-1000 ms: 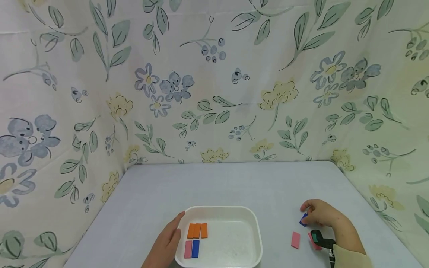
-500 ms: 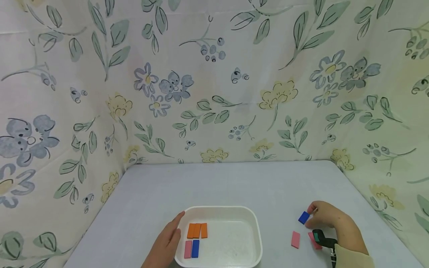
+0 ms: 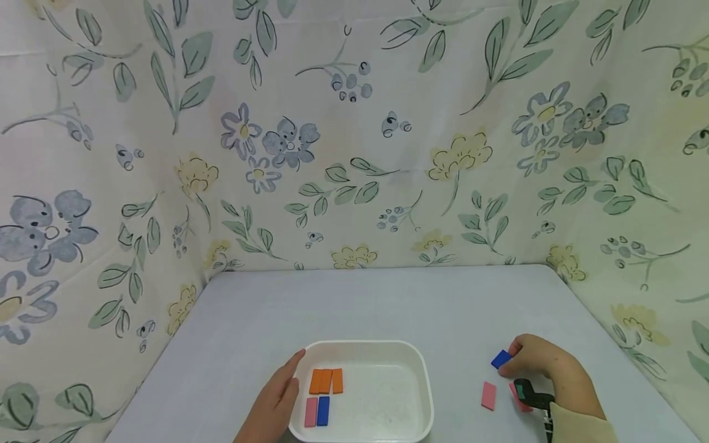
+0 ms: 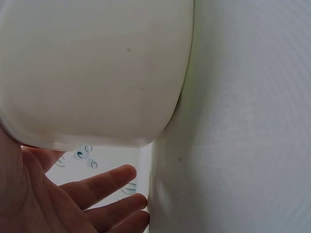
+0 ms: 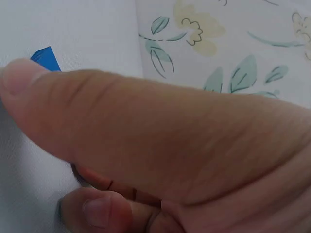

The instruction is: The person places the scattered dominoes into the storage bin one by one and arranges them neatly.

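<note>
On the right of the table, my right hand [image 3: 534, 357] pinches a small flat blue tile [image 3: 501, 359] between thumb and forefinger. The thumb [image 5: 73, 97] hides most of this tile in the right wrist view. A pink tile [image 3: 488, 395] lies just below, and another pink tile [image 3: 520, 401] is partly covered by the wrist strap. My left hand [image 3: 271, 400] rests against the left side of a white tray [image 3: 388, 347], its fingers fairly straight. Seen from the left wrist, several fingers [image 4: 104, 187] extend under the tray's outer wall.
Inside the tray, three orange tiles [image 3: 325, 381] stand in a row at the upper left. Below them lie a pink tile [image 3: 311, 412] and a blue tile [image 3: 323, 411] side by side. A floral curtain [image 3: 354, 154] encloses the white table [image 3: 360, 301].
My right hand's fingers moved off the blue tile to its right, then came back onto it, with the tile shifting slightly left. The left hand and tray stay in place.
</note>
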`<state>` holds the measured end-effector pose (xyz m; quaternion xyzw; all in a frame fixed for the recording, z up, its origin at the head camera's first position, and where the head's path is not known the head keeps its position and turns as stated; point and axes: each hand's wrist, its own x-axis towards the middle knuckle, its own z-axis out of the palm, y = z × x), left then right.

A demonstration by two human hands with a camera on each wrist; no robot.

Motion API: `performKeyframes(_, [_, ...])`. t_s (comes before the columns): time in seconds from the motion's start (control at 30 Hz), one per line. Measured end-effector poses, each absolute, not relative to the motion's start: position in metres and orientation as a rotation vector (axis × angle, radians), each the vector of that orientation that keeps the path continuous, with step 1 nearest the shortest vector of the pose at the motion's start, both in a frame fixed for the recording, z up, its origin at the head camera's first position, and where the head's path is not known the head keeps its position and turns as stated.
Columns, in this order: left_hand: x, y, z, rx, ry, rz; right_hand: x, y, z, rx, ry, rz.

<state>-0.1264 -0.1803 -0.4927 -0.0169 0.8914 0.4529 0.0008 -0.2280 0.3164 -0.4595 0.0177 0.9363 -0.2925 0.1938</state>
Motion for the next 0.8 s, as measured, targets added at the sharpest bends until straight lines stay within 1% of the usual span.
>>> performKeyframes(0.43, [-0.123,-0.181,-0.491,0.012,2.82,1.427,-0.238,0.318,-0.464,-0.015,2.699,-0.87])
performKeyframes(0.8, [-0.124,-0.179,-0.489,-0.032,2.805,1.419,-0.233,0.307,-0.45,-0.068,2.666,-1.042])
